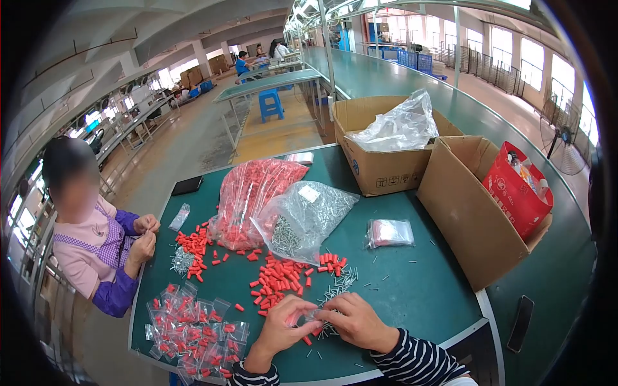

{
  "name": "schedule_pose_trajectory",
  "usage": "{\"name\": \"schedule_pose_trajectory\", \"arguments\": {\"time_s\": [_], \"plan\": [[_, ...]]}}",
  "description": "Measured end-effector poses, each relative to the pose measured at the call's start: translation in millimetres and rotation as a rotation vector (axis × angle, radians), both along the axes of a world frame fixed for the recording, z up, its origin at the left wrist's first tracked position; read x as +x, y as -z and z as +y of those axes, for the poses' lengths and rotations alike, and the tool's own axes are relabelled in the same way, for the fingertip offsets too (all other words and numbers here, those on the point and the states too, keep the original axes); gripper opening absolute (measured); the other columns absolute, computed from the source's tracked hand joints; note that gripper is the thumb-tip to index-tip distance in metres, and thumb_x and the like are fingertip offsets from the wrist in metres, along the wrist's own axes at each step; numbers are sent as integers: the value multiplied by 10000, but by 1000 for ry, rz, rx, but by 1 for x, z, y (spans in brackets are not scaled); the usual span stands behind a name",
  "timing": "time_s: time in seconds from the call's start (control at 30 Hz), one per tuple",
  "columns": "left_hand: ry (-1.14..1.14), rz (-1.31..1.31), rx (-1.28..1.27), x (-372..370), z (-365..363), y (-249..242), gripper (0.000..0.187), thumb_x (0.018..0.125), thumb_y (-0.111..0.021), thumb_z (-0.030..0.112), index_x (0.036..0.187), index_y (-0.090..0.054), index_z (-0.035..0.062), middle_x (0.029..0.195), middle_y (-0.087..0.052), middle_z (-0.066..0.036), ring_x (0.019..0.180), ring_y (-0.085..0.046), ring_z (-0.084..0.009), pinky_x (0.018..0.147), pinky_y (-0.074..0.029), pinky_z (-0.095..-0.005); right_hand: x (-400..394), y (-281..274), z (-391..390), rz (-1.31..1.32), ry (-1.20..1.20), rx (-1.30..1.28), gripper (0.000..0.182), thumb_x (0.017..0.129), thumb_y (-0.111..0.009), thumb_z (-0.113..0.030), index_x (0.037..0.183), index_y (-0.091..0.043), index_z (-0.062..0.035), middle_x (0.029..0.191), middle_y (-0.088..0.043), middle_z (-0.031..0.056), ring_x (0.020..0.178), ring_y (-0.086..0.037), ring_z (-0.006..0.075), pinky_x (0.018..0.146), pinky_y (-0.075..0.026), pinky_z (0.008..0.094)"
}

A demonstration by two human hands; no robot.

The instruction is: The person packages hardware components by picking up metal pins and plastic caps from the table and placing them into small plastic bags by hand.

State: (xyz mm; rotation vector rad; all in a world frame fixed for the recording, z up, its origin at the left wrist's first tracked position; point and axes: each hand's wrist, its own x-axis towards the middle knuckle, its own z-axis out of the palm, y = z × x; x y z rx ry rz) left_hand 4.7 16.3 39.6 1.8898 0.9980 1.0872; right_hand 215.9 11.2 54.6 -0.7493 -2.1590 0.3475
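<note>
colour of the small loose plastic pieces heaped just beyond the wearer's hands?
Red. The plastic pieces show best in the head view.

The table (412, 296) holds packets (193, 331) at its near left corner, red pieces (279, 278) and pins (341, 285) toward the near and left edges, two bags (309, 215) toward the far edge, pouches (390, 232) toward the right edge, and, by the far left corner, perhaps a black wallet (187, 186).

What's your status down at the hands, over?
Left fingers on what looks like a small clear bag; right fingers at its edge. Bag contents unclear. Loose red pieces and metal pins close by, no obvious block.
</note>
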Motion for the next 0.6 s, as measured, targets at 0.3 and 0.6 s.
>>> {"name": "schedule_pose_trajectory", "arguments": {"time_s": [0.3, 0.6], "plan": [[-282, -365, -257, -13, 8, 10, 353, 746, -777, -7, 1054, -606, 2, 1017, -618, -37, 892, -597, -101, 750, -496, -230, 27, -120, -35, 225, -89, 198, 299, 723, -694, 23, 1010, -691, -62, 928, -641, 82, 787, -616, 236, 671, -457, 303], [-308, -409, -188, -7, 9, 9, 344, 751, -775, 4, 1048, -602, 18, 971, -617, -38, 859, -599, -109, 751, -496, -244, 55, -195, -115, 156, -158, 452, 326, 725, -693, -52, 1046, -659, -92, 942, -642, 62, 795, -611, 223, 637, -457, 319]]}}
